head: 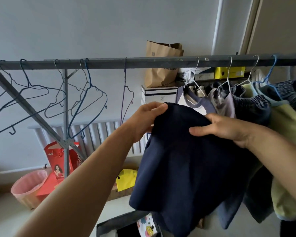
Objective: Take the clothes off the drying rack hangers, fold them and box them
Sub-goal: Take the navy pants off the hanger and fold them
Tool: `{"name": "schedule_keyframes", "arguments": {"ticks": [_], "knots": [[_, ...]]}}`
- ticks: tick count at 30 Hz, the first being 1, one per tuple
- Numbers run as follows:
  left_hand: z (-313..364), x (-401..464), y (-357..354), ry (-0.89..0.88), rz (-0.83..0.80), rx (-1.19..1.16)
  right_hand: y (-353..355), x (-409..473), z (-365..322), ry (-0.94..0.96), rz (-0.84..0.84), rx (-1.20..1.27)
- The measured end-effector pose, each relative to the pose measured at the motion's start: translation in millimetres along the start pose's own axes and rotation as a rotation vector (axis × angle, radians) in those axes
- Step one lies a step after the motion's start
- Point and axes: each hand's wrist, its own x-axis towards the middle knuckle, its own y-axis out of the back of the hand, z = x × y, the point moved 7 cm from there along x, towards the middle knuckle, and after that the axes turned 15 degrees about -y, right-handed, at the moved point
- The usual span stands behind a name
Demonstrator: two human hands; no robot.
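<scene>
Head view: I see my left hand (148,117) and right hand (224,129), fingers curled, both gripping the navy garment (186,168) below the drying rack bar (143,63).

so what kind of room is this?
Probably a spare or storage room at home: a grey metal drying rack with wire hangers, a white ribbed radiator on the wall, and stacked shoe boxes behind.

A brown paper bag (162,65) stands on a white box (158,94) above the left hand. Below that arm sit a pink basket (28,187), red bag (58,161) and yellow bag (126,179); a radiator (96,132) lies behind.
</scene>
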Motion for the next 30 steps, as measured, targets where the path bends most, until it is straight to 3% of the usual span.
{"name": "schedule_keyframes", "arguments": {"ticks": [4,6,10,15,20,25,30], "knots": [[-26,-25,18,0.066,0.222,0.134,22,10,2,-0.071,0.207,-0.061],[-46,-43,4,0.141,0.202,-0.004,28,13,0,-0.058,0.306,-0.133],[-93,-71,-40,0.452,0.151,-0.374,15,16,-9,0.011,0.413,-0.285],[-119,-76,-72,0.541,0.217,-0.864,-20,15,-17,0.100,0.302,-0.245],[-106,-82,-76,0.393,0.230,-1.097,-38,16,-3,0.082,-0.012,0.097],[-101,-89,-66,0.291,0.285,-1.014,-39,31,41,-0.002,-0.081,0.310],[-109,-88,-60,0.281,0.320,-0.759,-25,53,66,0.041,0.061,0.263]]}}
